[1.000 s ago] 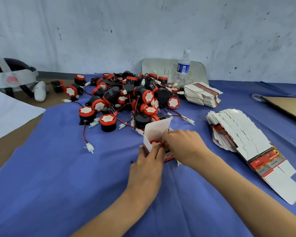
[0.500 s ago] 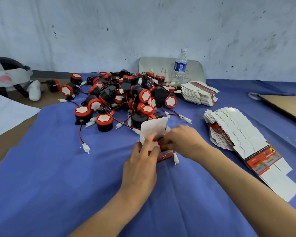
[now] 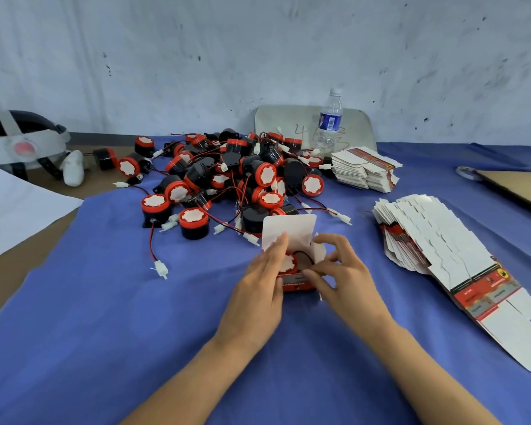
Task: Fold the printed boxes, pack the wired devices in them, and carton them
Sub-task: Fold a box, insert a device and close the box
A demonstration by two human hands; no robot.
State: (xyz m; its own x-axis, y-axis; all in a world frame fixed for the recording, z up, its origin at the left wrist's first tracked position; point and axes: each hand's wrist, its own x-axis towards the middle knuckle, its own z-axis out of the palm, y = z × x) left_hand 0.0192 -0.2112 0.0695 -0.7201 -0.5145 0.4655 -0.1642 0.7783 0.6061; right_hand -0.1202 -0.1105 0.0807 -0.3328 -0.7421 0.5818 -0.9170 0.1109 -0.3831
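Printed box stands just below the middle of the frame on the blue-covered bench. Its white lid flap is upright at the back, and one wired device sits inside, red face up, a loop of thin wire showing above the rim.

Left hand lies against the box's left wall with fairly straight fingers, steadying it. Right hand pinches at the right wall or side flap between thumb and curled fingers; which edge exactly, I cannot tell.

The box is thin card. It is probably light, easily creased and apt to skid on the cloth, so it wants bracing at the walls and folding along its scored lines, not squeezing mid-panel. The device looks like hard plastic, denser and sturdy. Its wire is limp yet springy and should be tucked below the rim before the lid closes.

Loose devices heap at upper centre; flat boxes fan out at right.
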